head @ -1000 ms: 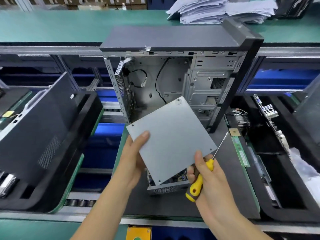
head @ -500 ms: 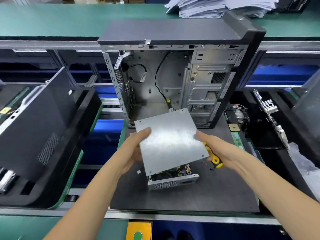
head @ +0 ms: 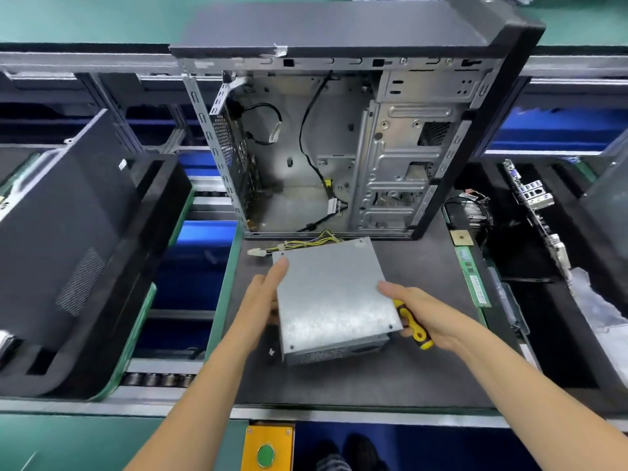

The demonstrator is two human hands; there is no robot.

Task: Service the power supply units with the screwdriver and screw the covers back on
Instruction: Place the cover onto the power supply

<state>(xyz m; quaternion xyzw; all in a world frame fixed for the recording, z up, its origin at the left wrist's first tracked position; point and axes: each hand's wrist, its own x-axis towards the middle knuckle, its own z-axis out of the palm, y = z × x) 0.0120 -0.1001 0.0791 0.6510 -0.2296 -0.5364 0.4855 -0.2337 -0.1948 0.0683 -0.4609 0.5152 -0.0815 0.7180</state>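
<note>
The open computer case point(head: 339, 147) stands upright at the back of your dark bench mat point(head: 390, 375). Just in front of it sits the power supply unit point(head: 334, 300), its grey cover point(head: 331, 294) lying on top. Your left hand point(head: 261, 300) presses the cover's left edge with straight fingers. Your right hand point(head: 428, 317) touches the right edge while gripping the yellow screwdriver point(head: 413, 326).
</note>
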